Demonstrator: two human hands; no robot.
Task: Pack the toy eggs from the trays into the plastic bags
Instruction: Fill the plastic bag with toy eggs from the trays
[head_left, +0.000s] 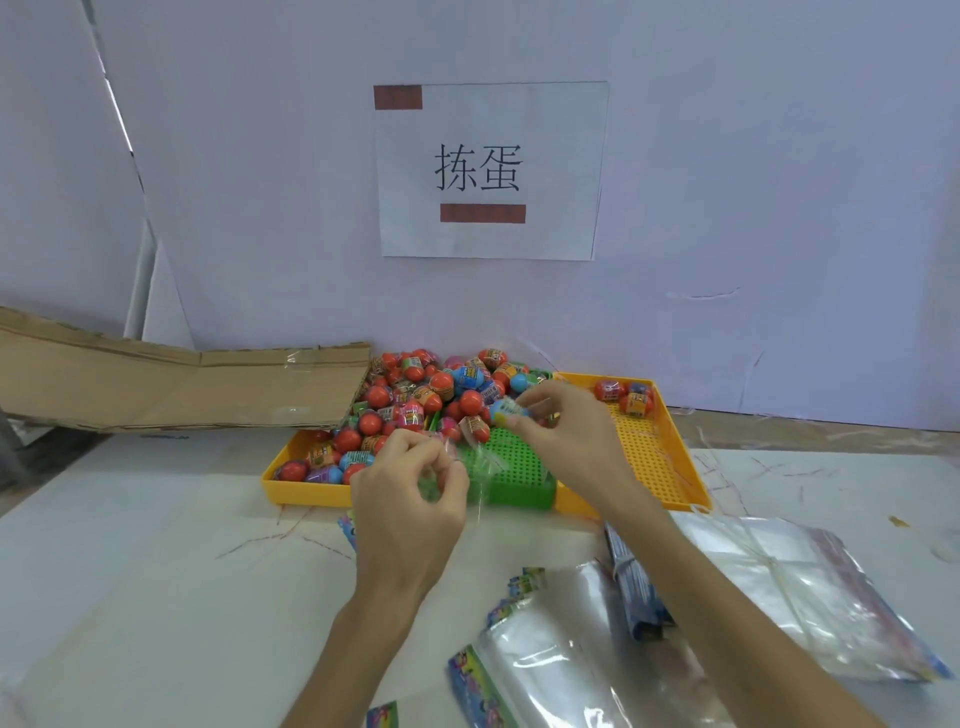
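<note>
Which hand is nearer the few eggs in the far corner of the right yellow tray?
Right. The right hand, pinching a blue egg, sits just left of those eggs; the left hand, holding a clear bag, is farther left and nearer the person.

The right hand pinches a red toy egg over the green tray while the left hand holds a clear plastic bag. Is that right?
Not quite. In the head view the egg pinched by the right hand is blue with a printed label, not red. The rest holds: it sits over the green tray, and the left hand holds a clear plastic bag.
</note>
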